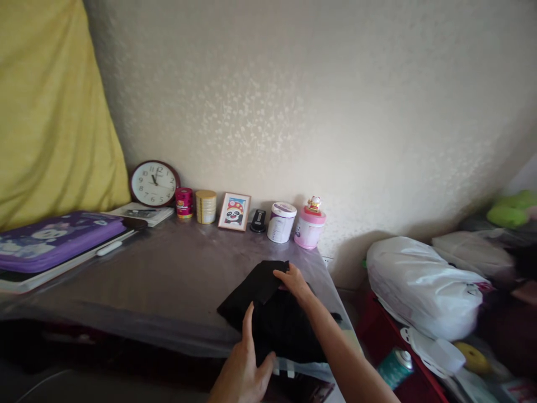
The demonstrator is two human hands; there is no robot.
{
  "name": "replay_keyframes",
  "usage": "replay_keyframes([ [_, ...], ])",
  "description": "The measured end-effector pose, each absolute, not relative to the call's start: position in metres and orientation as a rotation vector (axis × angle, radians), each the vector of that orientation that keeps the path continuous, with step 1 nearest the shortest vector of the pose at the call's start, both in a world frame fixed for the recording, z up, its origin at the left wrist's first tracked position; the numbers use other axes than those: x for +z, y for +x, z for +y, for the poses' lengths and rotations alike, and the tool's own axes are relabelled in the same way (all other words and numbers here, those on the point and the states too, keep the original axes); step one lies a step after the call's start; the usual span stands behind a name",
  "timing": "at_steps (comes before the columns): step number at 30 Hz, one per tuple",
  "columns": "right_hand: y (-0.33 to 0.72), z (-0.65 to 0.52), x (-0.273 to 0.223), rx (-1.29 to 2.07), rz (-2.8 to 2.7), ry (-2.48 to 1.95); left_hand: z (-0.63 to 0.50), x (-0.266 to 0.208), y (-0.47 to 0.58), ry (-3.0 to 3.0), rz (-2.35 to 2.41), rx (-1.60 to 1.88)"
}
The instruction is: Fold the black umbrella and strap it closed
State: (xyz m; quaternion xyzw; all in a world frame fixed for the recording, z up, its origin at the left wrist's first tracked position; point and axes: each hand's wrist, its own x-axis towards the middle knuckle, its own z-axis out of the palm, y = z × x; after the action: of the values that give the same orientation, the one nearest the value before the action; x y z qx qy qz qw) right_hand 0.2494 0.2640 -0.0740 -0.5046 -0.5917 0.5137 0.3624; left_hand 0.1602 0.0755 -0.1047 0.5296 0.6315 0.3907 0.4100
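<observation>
"Where's the black cloth [285, 324]?"
"On the desk [168, 274], at the near right corner. The right hand [297, 282] has its grip pinching the upper edge."
"And the left hand [243, 364]?"
"Against the near side, thumb and forefinger spread apart."
"Any writing on the cloth?"
"None I can make out."
"What else can be read?"
"Mainly the wall clock [154, 183]: printed numerals around the dial, and a small word under the 12, too tiny to read."
"The containers?"
"The magenta can [183, 203] has yellow lettering, too blurred to read. The white tub [282, 223] carries purple print, equally unclear."
"And the framed picture [234, 212]?"
"A panda in a red hat."
"The purple case [62, 238]?"
"Cartoon artwork; its pale lettering is illegible from here."
</observation>
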Motion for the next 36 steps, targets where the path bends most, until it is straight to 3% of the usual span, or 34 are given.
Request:
replay_keyframes([
  [22, 0.257, 0.251, -0.070, 1.386, -1.698, -1.119, 0.083, -0.103, 0.160, 1.456, 1.479, 0.921],
  [30, 0.292, 0.217, -0.077, 0.733, -2.196, -0.673, 0.084, -0.104, 0.160, 1.451, 1.542, 0.852],
  [36, 0.284, 0.253, -0.092, 0.514, -2.359, -0.578, 0.085, -0.109, 0.159, 1.443, 1.521, 0.882],
])
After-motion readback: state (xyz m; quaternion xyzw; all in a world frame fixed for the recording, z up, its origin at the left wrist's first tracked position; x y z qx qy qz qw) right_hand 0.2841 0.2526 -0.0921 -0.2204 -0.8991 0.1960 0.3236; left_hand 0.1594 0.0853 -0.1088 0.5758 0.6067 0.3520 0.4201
